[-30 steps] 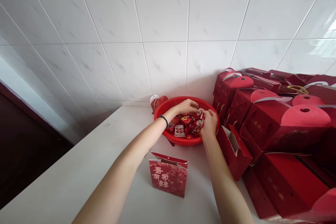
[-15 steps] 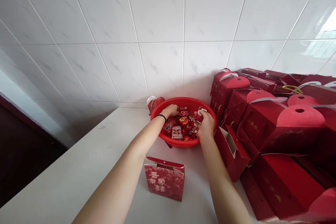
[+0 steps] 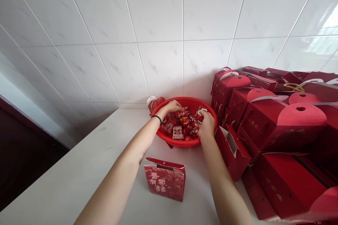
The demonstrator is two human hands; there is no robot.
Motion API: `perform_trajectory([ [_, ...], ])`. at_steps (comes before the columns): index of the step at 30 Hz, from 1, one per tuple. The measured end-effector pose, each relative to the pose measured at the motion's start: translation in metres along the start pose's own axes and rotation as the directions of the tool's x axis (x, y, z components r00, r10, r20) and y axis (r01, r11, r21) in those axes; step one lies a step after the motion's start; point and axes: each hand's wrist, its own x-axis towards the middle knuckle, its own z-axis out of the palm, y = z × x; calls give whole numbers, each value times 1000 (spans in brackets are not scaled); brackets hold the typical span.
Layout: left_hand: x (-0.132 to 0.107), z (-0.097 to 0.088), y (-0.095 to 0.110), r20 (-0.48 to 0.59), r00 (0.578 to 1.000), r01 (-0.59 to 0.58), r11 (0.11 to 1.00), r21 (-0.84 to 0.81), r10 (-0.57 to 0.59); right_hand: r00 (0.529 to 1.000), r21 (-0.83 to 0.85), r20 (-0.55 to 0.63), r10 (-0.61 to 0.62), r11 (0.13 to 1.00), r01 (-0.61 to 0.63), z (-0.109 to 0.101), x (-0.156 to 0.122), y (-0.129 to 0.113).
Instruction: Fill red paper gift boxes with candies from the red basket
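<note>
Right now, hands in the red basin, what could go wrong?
The small red paper gift bag stands between the forearms; withdrawing the left hand or right hand might tip it. Lifted wrapped sweets could drop onto the white counter past the red plastic basin rim. The stacked red gift boxes crowd the right arm.

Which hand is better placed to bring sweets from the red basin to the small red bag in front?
Probably the right hand: it grips sweets over the red basin. The left hand only rests on the pile. The small red bag stands open in front of the basin.
</note>
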Motion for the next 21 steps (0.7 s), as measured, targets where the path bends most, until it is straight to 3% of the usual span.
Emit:
perform_trajectory([
  [2,-5,-2,6,17,994,-106,973,-204,112,1000,-11,27,4,1000,-4,-1,1,1],
  [5,-13,-3,22,14,960,-243,853,-461,281,998,-14,61,8,1000,-7,-2,3,4],
  [9,-21,0,42,-5,930,-319,802,-505,367,998,18,65,-8,1000,7,-3,7,6],
  [12,-18,3,46,-28,940,-304,795,-524,341,999,62,29,-37,997,35,-5,11,7],
  [14,-10,7,41,-27,958,-266,857,-440,284,999,68,-17,-48,996,49,-6,14,7],
  [17,6,13,27,15,982,-180,968,-174,186,998,79,-43,-34,996,37,-6,15,6],
  [21,24,26,8,68,990,-119,991,-56,123,999,122,-25,-24,992,27,-6,12,4],
])
